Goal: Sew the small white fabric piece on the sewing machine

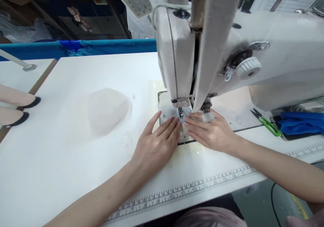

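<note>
2 bare hands lie palm down at the sewing machine, which stands on the white worktop. Its presser foot is between their fingertips, above a metal plate. The left hand has its fingers stretched out, 1 of them spread apart from the rest. The right hand comes in from the other side with its fingers extended too, partly covered by a white knob. Neither shows a grip; whether a thin layer lies beneath them, I cannot tell. A printed ruler runs along the near edge. Green-handled snips rest at the right, beside some blue cloth.
</note>
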Motion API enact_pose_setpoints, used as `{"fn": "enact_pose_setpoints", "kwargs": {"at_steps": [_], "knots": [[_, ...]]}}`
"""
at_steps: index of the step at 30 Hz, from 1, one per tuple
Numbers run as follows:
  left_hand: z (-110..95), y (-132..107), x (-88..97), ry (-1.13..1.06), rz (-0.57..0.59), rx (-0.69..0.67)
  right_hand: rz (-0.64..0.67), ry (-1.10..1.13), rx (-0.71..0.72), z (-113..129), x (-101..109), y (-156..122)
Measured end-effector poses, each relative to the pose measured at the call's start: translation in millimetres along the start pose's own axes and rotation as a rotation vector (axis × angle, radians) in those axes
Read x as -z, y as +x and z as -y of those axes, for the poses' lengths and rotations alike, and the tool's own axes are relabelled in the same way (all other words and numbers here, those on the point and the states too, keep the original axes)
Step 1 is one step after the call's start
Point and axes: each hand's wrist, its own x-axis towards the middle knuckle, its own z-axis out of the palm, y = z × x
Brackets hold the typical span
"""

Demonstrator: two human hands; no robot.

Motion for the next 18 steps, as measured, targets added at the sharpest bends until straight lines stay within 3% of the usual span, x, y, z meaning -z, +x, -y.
{"fn": "enact_pose_setpoints", "kwargs": {"at_steps": [18], "knots": [[6.7, 3.4, -5.7, -0.049, -0.004, 0.028, 0.015, -0.043, -0.063, -1.0, -0.1, 4.1]]}}
